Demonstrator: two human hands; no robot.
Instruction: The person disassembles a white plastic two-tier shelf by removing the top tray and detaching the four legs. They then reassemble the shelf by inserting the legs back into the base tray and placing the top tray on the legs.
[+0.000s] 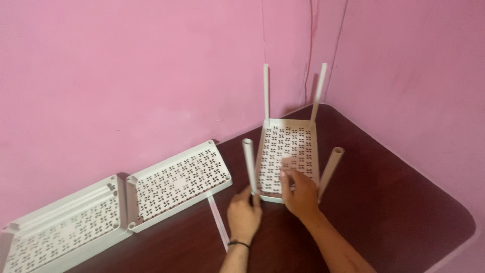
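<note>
White shelf trays [288, 151], poles [249, 164]: smooth matt plastic, trays full of holes. Tabletop [394, 202]: dark wood, bit shiny. Pink wall [126, 76]: matt paint.

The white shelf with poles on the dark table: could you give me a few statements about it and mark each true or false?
1. Four poles stand up from the shelf tray. True.
2. The left hand is wrapped around the near left pole. True.
3. The right hand rests flat on the table. False: it is on the tray's near edge.
4. Two more perforated trays lean against the pink wall. True.
5. The spare pole on the table stands upright. False: it lies flat.
</note>
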